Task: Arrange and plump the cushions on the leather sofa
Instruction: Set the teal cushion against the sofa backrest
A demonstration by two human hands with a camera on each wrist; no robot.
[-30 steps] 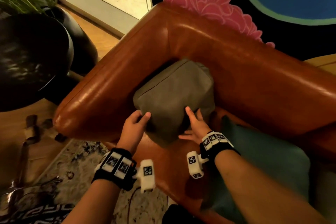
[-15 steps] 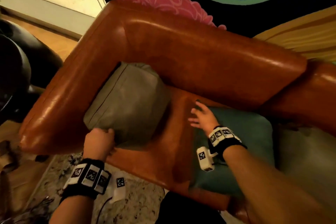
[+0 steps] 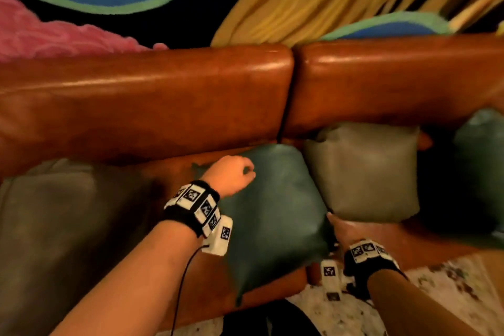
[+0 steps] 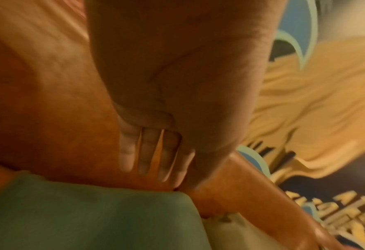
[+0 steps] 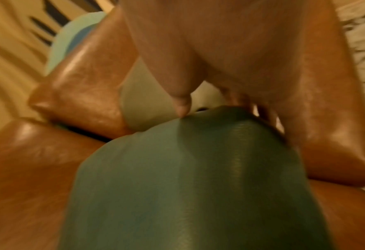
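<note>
On the sofa (image 3: pixel 136 106), pinched teal cushion's (image 3: pixel 272 213) near corner with right hand (image 3: pixel 341 232), left hand (image 3: pixel 231 174) at far corner, grip unclear, seemingly for plumping.

Head camera is looking down over the sofa (image 3: pixel 163 106); both wrist cameras are pressing close, sharing the green cushion (image 3: pixel 272 213).

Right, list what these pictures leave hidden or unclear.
- Right hand fingers: head view, behind the teal cushion; right wrist view, only the thumb tip shows clearly.
- Left hand fingers: head view, curled out of sight; left wrist view too blurred to confirm contact.
- Grey cushion: cut by the left edge, dim.
</note>
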